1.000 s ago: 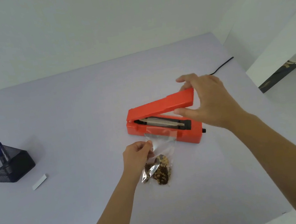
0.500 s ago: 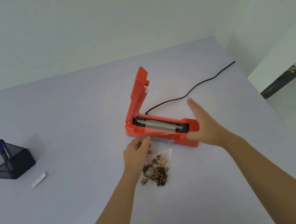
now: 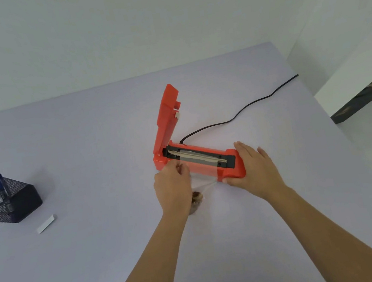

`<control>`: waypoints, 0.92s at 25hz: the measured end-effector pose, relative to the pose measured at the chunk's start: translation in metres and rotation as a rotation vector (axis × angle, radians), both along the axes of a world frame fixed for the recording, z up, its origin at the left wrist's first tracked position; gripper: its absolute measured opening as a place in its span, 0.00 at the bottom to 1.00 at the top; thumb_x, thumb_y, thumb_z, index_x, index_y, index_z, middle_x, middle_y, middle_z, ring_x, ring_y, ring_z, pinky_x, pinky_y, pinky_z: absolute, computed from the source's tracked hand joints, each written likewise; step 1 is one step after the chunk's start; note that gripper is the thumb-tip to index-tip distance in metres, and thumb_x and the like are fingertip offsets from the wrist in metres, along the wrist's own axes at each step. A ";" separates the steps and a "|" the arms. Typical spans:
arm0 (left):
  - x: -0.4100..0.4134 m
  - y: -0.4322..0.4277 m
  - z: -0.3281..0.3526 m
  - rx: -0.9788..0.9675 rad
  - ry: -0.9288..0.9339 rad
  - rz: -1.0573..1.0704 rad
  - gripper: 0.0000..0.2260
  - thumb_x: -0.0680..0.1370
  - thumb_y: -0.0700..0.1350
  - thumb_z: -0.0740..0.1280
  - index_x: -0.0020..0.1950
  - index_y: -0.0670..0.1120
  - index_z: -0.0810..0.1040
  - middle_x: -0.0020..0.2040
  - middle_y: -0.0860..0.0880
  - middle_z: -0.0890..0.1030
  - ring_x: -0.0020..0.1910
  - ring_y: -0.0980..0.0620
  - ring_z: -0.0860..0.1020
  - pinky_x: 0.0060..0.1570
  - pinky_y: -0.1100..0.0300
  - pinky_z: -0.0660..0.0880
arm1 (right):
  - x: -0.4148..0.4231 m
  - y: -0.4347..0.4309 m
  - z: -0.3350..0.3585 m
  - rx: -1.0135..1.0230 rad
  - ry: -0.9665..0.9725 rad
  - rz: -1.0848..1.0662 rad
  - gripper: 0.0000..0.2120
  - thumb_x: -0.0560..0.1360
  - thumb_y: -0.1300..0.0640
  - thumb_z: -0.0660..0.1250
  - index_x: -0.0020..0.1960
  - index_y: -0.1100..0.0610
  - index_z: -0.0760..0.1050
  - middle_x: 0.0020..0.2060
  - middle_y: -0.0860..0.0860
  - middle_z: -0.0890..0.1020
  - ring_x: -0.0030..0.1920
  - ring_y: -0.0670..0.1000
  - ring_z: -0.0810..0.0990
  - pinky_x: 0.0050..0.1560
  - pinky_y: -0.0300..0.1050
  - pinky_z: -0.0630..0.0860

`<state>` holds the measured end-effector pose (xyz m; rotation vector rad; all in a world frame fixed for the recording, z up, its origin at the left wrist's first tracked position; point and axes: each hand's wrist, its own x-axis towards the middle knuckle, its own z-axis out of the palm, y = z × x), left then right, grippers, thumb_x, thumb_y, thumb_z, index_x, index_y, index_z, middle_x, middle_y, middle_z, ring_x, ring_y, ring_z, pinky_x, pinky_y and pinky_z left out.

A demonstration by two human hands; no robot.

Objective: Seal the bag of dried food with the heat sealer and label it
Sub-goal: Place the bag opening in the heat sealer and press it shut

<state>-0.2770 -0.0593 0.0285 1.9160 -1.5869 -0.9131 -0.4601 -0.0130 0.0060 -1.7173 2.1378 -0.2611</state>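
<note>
I see my left hand [image 3: 174, 188] pinching the bag [image 3: 202, 168] by its left edge, its mouth laid across the strip of the red heat sealer [image 3: 231, 166], lid [image 3: 167, 119] upright. My right hand [image 3: 256, 169] rests straight-fingered on the sealer's right end, thumb at the bag's corner.

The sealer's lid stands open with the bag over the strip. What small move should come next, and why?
Probably the right hand should leave the sealer's base and swing the upright lid down onto the bag. The bag's clear mouth already lies across the sealing strip, the left hand pinches its edge flat, and nothing presses the film yet.
</note>
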 end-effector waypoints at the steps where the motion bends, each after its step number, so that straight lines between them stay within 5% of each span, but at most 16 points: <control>1: -0.002 0.001 0.003 -0.014 -0.027 -0.005 0.08 0.76 0.42 0.61 0.39 0.42 0.76 0.34 0.44 0.80 0.33 0.43 0.77 0.35 0.52 0.76 | 0.000 0.000 0.000 -0.001 -0.001 -0.003 0.46 0.67 0.39 0.70 0.74 0.57 0.53 0.74 0.51 0.60 0.74 0.48 0.58 0.74 0.50 0.46; 5: -0.006 -0.001 0.008 -0.038 -0.079 -0.009 0.08 0.75 0.40 0.60 0.36 0.42 0.75 0.31 0.45 0.78 0.32 0.44 0.76 0.32 0.55 0.73 | 0.000 -0.003 0.000 0.002 0.017 -0.001 0.46 0.67 0.40 0.70 0.74 0.58 0.53 0.74 0.51 0.60 0.74 0.48 0.57 0.74 0.50 0.45; 10: -0.010 0.002 0.017 0.005 -0.057 -0.043 0.09 0.77 0.40 0.59 0.37 0.42 0.73 0.32 0.44 0.75 0.25 0.49 0.73 0.16 0.66 0.66 | 0.000 -0.002 -0.001 -0.017 0.019 -0.007 0.46 0.67 0.41 0.71 0.74 0.58 0.53 0.74 0.51 0.60 0.74 0.48 0.58 0.74 0.50 0.44; 15: -0.007 0.007 0.012 0.037 0.124 -0.021 0.08 0.78 0.45 0.61 0.41 0.48 0.75 0.33 0.46 0.75 0.26 0.40 0.79 0.23 0.48 0.79 | 0.000 -0.002 -0.002 -0.024 0.007 -0.006 0.46 0.67 0.40 0.71 0.74 0.57 0.53 0.74 0.51 0.60 0.74 0.48 0.58 0.74 0.50 0.44; 23: -0.016 0.022 0.019 -0.160 0.095 -0.114 0.06 0.80 0.49 0.60 0.47 0.49 0.74 0.32 0.48 0.76 0.24 0.41 0.78 0.26 0.48 0.79 | -0.002 -0.002 -0.006 -0.009 0.010 0.002 0.46 0.66 0.40 0.71 0.74 0.57 0.53 0.74 0.50 0.60 0.74 0.48 0.58 0.74 0.51 0.44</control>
